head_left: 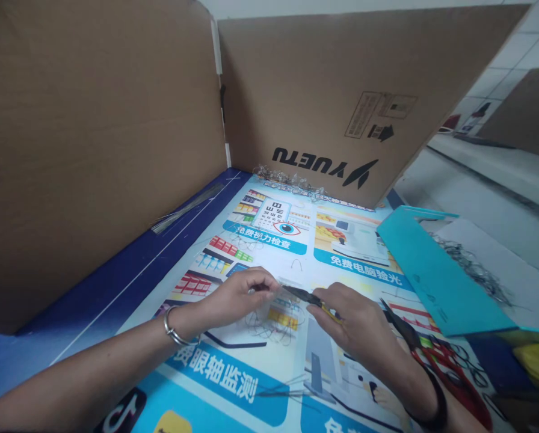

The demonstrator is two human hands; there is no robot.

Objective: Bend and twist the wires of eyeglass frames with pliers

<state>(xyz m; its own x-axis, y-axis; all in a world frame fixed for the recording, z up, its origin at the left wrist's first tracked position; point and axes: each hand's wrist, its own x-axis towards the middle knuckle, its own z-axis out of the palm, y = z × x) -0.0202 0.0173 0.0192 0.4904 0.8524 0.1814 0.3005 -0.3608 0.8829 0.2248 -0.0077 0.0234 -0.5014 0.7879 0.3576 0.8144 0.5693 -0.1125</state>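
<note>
My left hand (pixel 245 294), a silver bangle at its wrist, pinches a thin wire at the fingertips; most of the wire is hidden. At those fingertips is the dark nose of a pair of pliers (pixel 303 294), whose yellow-edged handles are gripped in my right hand (pixel 353 316). A loose tangle of thin looped wire (pixel 267 328) lies on the printed sheet below my left hand. Closer to me lie several straight dark wires (pixel 281 389). One small bent wire (pixel 296 263) rests beyond my hands.
Cardboard panels (pixel 296 78) wall the left and back. A row of wire pieces (pixel 292 179) lies along the back panel. Thin straight wires (pixel 188 208) lie at left. A turquoise folder (pixel 432 276) bears tangled wire (pixel 472 267). Red-handled scissors (pixel 452 367) lie beside my right forearm.
</note>
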